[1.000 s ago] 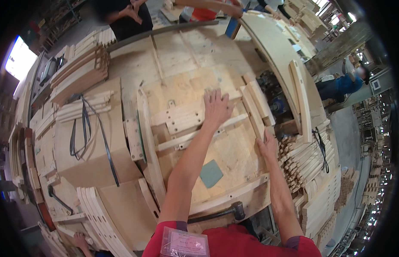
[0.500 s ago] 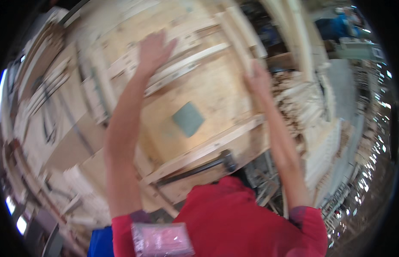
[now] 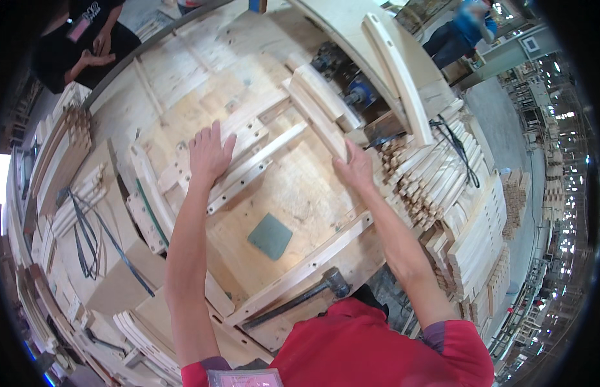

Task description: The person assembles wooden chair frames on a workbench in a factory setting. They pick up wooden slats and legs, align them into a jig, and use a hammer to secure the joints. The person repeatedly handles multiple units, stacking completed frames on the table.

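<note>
My left hand (image 3: 211,155) lies palm down with fingers stretched out, over a drilled wooden piece (image 3: 249,133) on the bench. Close beside it is a slim wooden bar (image 3: 258,166) with dark holes. My right hand (image 3: 356,168) grips the near end of a wooden rail (image 3: 316,116), thumb on its inner side and fingers over its outer side. Between my forearms a dark green square pad (image 3: 270,237) rests on the plywood board (image 3: 313,200). Nearest me, a hammer (image 3: 293,308) lies beside a light wooden strip (image 3: 300,271).
Bundled wooden sticks (image 3: 429,174) are stacked at the right, beside drilled boards (image 3: 477,238). Dark straps (image 3: 87,245) hang over a cardboard-coloured panel at the left. One person (image 3: 87,42) is at the far left, another in blue (image 3: 464,29) at the far right.
The view has shifted, so the bench and both hands appear lower, and a person shows at the far left. My left hand stays flat; my right hand remains at the rail.
</note>
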A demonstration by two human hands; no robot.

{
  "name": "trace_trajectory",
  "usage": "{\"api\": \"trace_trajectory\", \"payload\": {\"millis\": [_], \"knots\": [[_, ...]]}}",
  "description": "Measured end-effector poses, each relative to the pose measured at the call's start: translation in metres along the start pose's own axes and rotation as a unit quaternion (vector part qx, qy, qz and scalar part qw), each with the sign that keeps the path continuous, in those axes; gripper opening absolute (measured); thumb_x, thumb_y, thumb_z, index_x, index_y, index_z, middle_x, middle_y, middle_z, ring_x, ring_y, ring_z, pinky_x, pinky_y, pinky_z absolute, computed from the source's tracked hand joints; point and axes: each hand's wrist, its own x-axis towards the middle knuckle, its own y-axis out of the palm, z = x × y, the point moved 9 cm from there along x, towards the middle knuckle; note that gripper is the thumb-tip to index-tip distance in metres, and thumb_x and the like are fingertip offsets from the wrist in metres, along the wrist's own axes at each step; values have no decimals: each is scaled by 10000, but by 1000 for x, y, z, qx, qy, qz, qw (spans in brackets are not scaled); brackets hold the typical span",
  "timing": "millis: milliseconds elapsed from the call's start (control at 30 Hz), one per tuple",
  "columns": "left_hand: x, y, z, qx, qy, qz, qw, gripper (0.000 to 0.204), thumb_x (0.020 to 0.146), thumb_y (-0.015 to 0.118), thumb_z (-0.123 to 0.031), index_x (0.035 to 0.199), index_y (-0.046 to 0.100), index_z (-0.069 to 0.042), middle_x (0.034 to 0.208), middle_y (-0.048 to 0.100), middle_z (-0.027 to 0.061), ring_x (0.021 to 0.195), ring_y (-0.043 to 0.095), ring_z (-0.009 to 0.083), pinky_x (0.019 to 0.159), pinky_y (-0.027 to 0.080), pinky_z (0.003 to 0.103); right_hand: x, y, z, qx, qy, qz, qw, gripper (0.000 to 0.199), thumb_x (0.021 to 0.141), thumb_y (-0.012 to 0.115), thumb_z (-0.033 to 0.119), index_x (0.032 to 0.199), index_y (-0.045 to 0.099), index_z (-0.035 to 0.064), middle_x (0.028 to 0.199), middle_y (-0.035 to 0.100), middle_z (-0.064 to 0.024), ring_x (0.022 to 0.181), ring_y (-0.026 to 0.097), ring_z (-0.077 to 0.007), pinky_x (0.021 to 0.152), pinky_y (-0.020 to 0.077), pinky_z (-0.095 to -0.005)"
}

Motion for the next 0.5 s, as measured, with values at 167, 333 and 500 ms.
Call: {"api": "trace_trajectory", "payload": {"millis": [167,333,500], "knots": [[-3,-11,-1,11,6,-19,1000,641,996,498,-514,1406,500,-21,1192,618,202,1105,571,362,945,411,500,-5,-3,13,54,50,20,997,560,758,710,263,1257,630,21,1160,683,-230,1084,649,-404,950,504,-469],[-5,-10,2,36,-25,10,999,661,995,493,-531,1409,497,-16,1188,616,213,1104,569,369,950,411,501,-14,-2,27,34,25,16,999,524,758,703,253,1231,618,46,1105,679,-213,1049,644,-402,905,504,-489],[-7,-11,2,50,-34,-21,998,689,986,483,-564,1428,490,-35,1212,603,212,1139,546,370,993,359,544,-14,3,30,57,26,32,998,605,749,738,335,1268,625,44,1113,690,-215,1047,651,-399,911,510,-453]]}}
